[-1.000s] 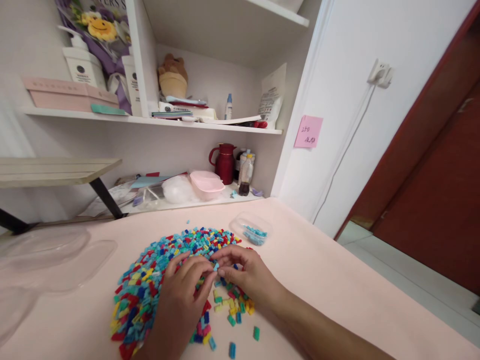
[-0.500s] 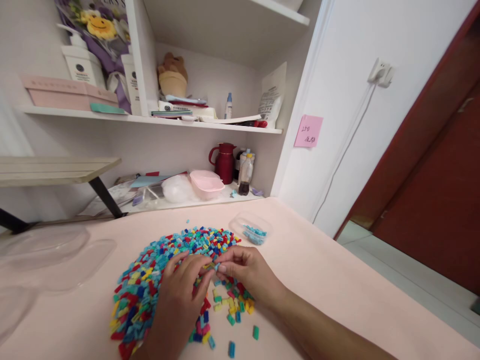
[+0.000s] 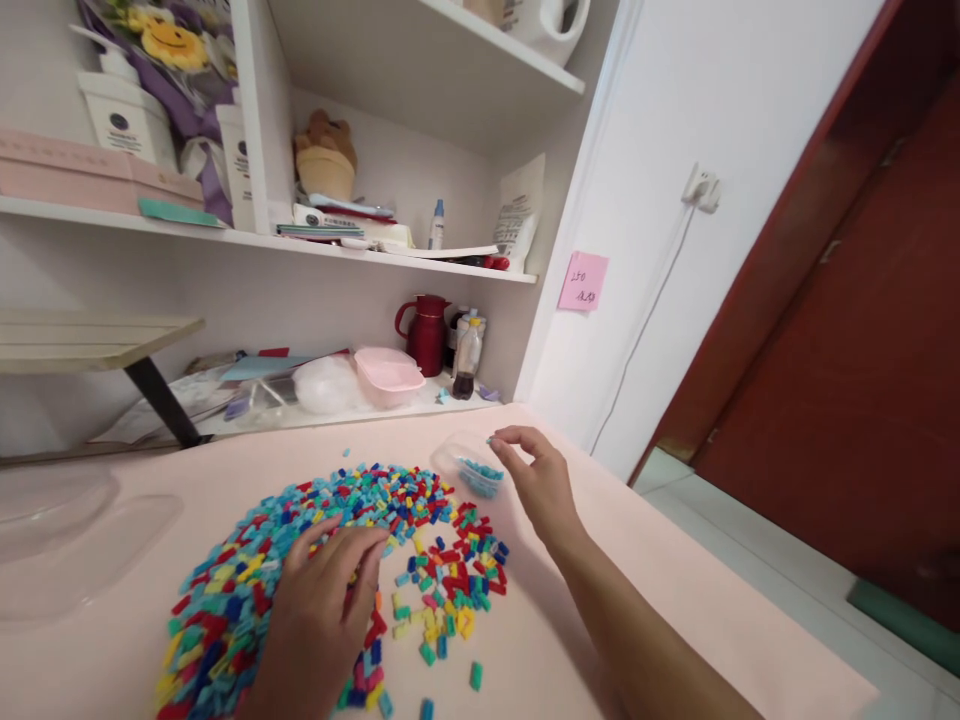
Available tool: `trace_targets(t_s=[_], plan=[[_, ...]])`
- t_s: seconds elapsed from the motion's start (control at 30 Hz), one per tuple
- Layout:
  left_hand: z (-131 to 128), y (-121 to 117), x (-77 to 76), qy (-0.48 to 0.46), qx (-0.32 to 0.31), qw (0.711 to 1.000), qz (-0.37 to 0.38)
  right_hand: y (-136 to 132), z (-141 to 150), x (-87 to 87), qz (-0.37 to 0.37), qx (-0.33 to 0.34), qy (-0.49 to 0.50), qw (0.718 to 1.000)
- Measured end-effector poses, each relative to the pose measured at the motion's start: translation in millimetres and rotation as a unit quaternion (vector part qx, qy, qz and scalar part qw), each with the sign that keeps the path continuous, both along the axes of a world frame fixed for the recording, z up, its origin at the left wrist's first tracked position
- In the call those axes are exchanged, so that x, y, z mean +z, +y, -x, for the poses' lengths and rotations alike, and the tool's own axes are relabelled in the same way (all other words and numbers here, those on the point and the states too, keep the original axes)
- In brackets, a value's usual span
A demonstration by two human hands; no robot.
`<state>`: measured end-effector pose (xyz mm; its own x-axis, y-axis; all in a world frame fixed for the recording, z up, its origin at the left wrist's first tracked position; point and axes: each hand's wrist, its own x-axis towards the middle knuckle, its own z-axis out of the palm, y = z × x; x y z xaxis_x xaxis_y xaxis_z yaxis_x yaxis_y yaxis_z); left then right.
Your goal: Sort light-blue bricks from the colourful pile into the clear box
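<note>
In the head view, my right hand (image 3: 536,480) is raised over the right side of a small clear plastic box (image 3: 450,455). Its thumb and forefinger pinch a tiny teal building block (image 3: 490,440). Light blue blocks (image 3: 480,478) lie inside that box. My left hand (image 3: 326,605) hovers over or rests on a wide heap of small mixed-colour building blocks (image 3: 262,540), fingers curved and thumb apart from the forefinger. The heap beneath its palm is hidden. Looser red, yellow and green blocks (image 3: 454,580) are spread between the two hands.
Clear plastic lids or trays (image 3: 127,550) lie at the left on the pink tabletop (image 3: 645,620). A shelf leg (image 3: 165,400) stands at the back left. Behind are a pink container (image 3: 390,375), a red jug (image 3: 427,335) and a bottle with dark liquid (image 3: 466,360).
My right hand has moved away from my left hand, up and right to the clear box, carrying a block. My left hand stays over the heap. The camera view has shifted.
</note>
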<state>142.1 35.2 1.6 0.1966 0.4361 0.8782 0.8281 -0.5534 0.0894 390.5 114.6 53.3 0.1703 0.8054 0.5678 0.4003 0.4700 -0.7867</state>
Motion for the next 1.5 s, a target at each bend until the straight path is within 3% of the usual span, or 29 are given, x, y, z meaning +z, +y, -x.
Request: trace_targets(t_s=[0.17, 0.4, 0.53, 0.63, 0.73, 1.1, 1.2, 1.3, 1.4, 1.5], plan=[[-1, 1, 2.6, -0.014, 0.008, 1.0, -0.018, 13, -11, -12.3, 0.05, -0.027, 0.015, 0.998], [-2, -2, 1.2, -0.023, 0.02, 1.0, 0.009, 2, 7, -16.5, 0.067, 0.072, 0.027, 0.995], [-4, -5, 3.0, -0.037, 0.029, 0.998, 0.032, -17, 29, -18.7, 0.058, 0.165, -0.089, 0.98], [-5, -6, 4.0, -0.037, 0.028, 0.998, 0.041, -30, 44, -21.1, 0.02, 0.231, -0.197, 0.953], [-6, -7, 3.7, -0.042, 0.023, 0.998, 0.048, -37, 52, -26.0, 0.009, 0.296, -0.239, 0.925], [-8, -9, 5.2, -0.042, 0.029, 0.997, 0.056, -35, 55, -42.1, 0.026, 0.313, -0.32, 0.894], [-8, -8, 4.8, -0.048, 0.033, 0.997, 0.057, -35, 57, -40.6, 0.023, 0.323, -0.303, 0.896], [-7, -5, 3.9, -0.044, 0.028, 0.997, 0.053, -35, 59, -37.0, 0.048, 0.322, -0.228, 0.918], [-6, -3, 3.3, -0.024, 0.017, 0.998, 0.053, -34, 59, -32.9, 0.111, 0.311, -0.108, 0.938], [-6, -2, 2.2, 0.002, 0.006, 0.999, 0.041, -33, 59, -31.1, 0.188, 0.31, 0.002, 0.932]])
